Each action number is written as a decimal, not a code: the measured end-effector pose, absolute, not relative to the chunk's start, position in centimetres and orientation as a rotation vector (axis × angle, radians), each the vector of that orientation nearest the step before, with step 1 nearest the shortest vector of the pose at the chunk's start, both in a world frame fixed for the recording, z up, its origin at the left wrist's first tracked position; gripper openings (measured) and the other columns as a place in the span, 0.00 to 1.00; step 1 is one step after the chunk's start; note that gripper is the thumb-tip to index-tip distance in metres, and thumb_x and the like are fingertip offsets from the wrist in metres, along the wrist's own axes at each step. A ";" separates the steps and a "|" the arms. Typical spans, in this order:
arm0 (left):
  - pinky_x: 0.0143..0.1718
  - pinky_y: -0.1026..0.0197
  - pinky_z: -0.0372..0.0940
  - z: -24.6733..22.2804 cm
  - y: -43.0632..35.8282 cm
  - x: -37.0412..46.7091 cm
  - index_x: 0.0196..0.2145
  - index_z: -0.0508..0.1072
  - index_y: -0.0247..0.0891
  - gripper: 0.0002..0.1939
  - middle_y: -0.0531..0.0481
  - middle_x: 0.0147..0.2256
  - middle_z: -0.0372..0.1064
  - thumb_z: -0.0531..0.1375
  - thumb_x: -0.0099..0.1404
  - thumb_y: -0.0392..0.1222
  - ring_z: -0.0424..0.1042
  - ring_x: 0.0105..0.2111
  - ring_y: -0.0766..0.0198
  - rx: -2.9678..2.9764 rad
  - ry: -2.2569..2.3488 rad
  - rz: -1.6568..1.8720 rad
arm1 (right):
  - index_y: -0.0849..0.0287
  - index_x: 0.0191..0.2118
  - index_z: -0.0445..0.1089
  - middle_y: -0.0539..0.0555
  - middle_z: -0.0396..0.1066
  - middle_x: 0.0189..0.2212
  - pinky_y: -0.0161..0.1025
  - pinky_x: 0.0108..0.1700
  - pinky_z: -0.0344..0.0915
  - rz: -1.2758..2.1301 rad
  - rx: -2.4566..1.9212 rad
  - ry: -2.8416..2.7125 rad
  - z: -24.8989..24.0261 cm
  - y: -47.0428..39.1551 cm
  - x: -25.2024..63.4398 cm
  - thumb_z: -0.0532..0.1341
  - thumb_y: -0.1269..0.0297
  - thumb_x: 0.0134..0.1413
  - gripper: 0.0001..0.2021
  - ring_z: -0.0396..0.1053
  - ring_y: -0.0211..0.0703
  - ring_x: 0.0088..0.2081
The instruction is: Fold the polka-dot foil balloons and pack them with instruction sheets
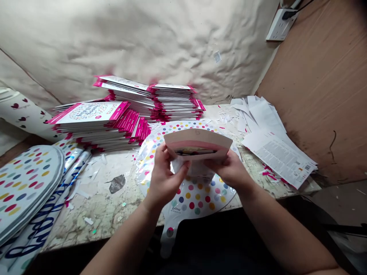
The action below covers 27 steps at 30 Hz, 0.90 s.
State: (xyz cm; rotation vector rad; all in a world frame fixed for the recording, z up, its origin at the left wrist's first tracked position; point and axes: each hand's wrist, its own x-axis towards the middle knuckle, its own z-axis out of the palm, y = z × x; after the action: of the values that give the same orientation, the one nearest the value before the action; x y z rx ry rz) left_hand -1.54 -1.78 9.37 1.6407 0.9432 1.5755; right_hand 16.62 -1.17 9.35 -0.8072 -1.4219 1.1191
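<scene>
A pale card envelope (pixel 197 142) is held up in front of me with its mouth bowed open toward me; the dark inside shows only in part. My left hand (pixel 166 173) grips its left end, thumb stretched along the lower front. Fingers of my right hand (pixel 229 170) are closed on the right end. Beneath both hands a flat, round foil balloon (pixel 197 196) with coloured dots lies on the table, its tail hanging over the front edge.
Stacks of pink-edged printed packets (pixel 94 114) stand at the back, left and centre. Dotted foil balloons (pixel 28 183) are piled at left beside a heart-patterned roll (pixel 25 112). Printed sheets (pixel 281 152) and paper scraps lie at right. A power socket (pixel 282 25) hangs on the wall.
</scene>
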 end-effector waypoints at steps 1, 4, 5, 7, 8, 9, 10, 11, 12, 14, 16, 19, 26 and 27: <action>0.47 0.56 0.63 9.4 -1.9 -1.5 0.55 0.53 0.43 0.32 0.45 0.45 0.63 0.62 0.56 0.34 0.66 0.45 0.61 1.640 0.931 1.567 | 0.55 0.43 0.69 0.53 0.72 0.42 0.46 0.47 0.67 1.102 -0.841 -1.442 9.3 -1.3 16.7 0.64 0.64 0.48 0.13 0.70 0.48 0.45; 0.48 0.56 0.62 9.1 -2.1 -1.3 0.57 0.50 0.44 0.37 0.46 0.45 0.63 0.63 0.55 0.32 0.65 0.46 0.60 1.712 0.909 1.642 | 0.55 0.41 0.71 0.53 0.74 0.40 0.47 0.46 0.68 1.047 -0.897 -1.472 8.6 -1.3 16.7 0.65 0.64 0.48 0.12 0.70 0.48 0.43; 0.48 0.55 0.62 8.8 -2.1 -1.2 0.58 0.48 0.45 0.39 0.45 0.46 0.62 0.63 0.54 0.32 0.64 0.47 0.60 1.744 0.893 1.625 | 0.55 0.41 0.71 0.52 0.74 0.39 0.47 0.46 0.68 1.059 -0.891 -1.471 8.3 -1.1 16.7 0.65 0.63 0.47 0.13 0.70 0.48 0.43; 0.47 0.55 0.62 8.2 -2.0 -1.1 0.59 0.46 0.45 0.41 0.44 0.47 0.61 0.63 0.54 0.33 0.64 0.47 0.59 1.774 0.895 1.528 | 0.54 0.42 0.71 0.52 0.74 0.40 0.48 0.46 0.68 1.133 -0.869 -1.473 7.4 -0.7 16.7 0.66 0.63 0.46 0.14 0.70 0.48 0.43; 0.47 0.56 0.63 8.0 -2.0 -1.0 0.60 0.45 0.44 0.42 0.44 0.48 0.61 0.63 0.54 0.34 0.64 0.47 0.59 1.769 0.911 1.474 | 0.54 0.42 0.71 0.51 0.74 0.40 0.48 0.46 0.69 1.175 -0.863 -1.476 7.1 -0.5 16.7 0.67 0.62 0.45 0.16 0.70 0.48 0.43; 0.47 0.56 0.63 8.0 -2.1 -1.1 0.60 0.45 0.44 0.42 0.44 0.48 0.61 0.64 0.54 0.34 0.64 0.47 0.58 1.753 0.929 1.449 | 0.53 0.43 0.70 0.51 0.73 0.41 0.48 0.46 0.69 1.213 -0.864 -1.477 6.8 -0.4 16.7 0.67 0.63 0.44 0.17 0.70 0.47 0.43; 0.46 0.56 0.63 8.1 -2.3 -1.1 0.60 0.45 0.44 0.42 0.44 0.48 0.61 0.64 0.53 0.34 0.64 0.47 0.58 1.727 0.944 1.453 | 0.53 0.43 0.70 0.51 0.73 0.41 0.48 0.46 0.69 1.243 -0.866 -1.475 6.7 -0.4 16.8 0.67 0.63 0.43 0.17 0.71 0.47 0.42; 0.46 0.56 0.64 8.4 -2.5 -1.3 0.59 0.47 0.45 0.42 0.44 0.49 0.62 0.64 0.53 0.34 0.65 0.48 0.58 1.684 0.955 1.473 | 0.54 0.42 0.70 0.52 0.74 0.40 0.48 0.45 0.69 1.269 -0.862 -1.466 6.8 -0.6 16.9 0.68 0.63 0.42 0.17 0.71 0.47 0.42; 0.46 0.57 0.64 8.8 -2.8 -1.5 0.58 0.50 0.45 0.40 0.45 0.48 0.64 0.65 0.53 0.34 0.66 0.48 0.58 1.630 0.959 1.474 | 0.54 0.42 0.70 0.52 0.74 0.39 0.47 0.44 0.70 1.295 -0.849 -1.445 7.1 -0.8 17.1 0.68 0.64 0.42 0.17 0.71 0.47 0.41; 0.44 0.57 0.66 9.9 -3.4 -2.0 0.53 0.60 0.42 0.31 0.46 0.45 0.68 0.65 0.53 0.35 0.68 0.46 0.58 1.506 0.965 1.385 | 0.53 0.43 0.68 0.51 0.74 0.38 0.45 0.42 0.70 1.349 -0.795 -1.380 8.2 -1.2 17.6 0.69 0.65 0.41 0.19 0.71 0.46 0.40; 0.43 0.59 0.66 10.6 -3.7 -2.7 0.45 0.70 0.37 0.20 0.45 0.41 0.72 0.65 0.53 0.37 0.70 0.43 0.57 1.399 0.973 1.179 | 0.53 0.44 0.66 0.51 0.73 0.39 0.42 0.42 0.69 1.383 -0.747 -1.341 9.3 -1.3 18.2 0.69 0.66 0.40 0.22 0.71 0.44 0.41; 0.34 0.65 0.67 9.6 -3.6 -3.0 0.37 0.74 0.33 0.13 0.47 0.33 0.74 0.65 0.53 0.40 0.72 0.34 0.62 1.258 1.015 0.961 | 0.57 0.42 0.68 0.53 0.73 0.37 0.40 0.40 0.67 1.423 -0.820 -1.441 9.6 0.0 19.0 0.66 0.61 0.45 0.16 0.70 0.43 0.39; 0.12 0.70 0.48 3.8 -4.6 -0.2 0.18 0.68 0.30 0.16 0.52 0.10 0.61 0.59 0.54 0.47 0.57 0.10 0.73 0.849 1.081 0.704 | 0.60 0.33 0.70 0.56 0.71 0.31 0.40 0.38 0.62 0.428 -1.490 -1.976 5.7 1.0 18.5 0.54 0.63 0.57 0.10 0.67 0.44 0.34; 0.13 0.70 0.51 3.6 -4.9 0.2 0.19 0.68 0.30 0.16 0.50 0.11 0.63 0.59 0.54 0.47 0.59 0.11 0.72 0.845 1.085 0.713 | 0.60 0.35 0.71 0.56 0.72 0.33 0.39 0.40 0.62 0.331 -1.393 -2.097 5.4 0.1 18.2 0.55 0.66 0.56 0.08 0.67 0.43 0.36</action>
State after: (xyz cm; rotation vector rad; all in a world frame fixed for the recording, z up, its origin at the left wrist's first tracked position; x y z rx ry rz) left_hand 0.17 -4.89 3.60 0.8452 1.0851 0.7129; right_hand 18.20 0.11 5.40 -1.3928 -2.0973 0.3307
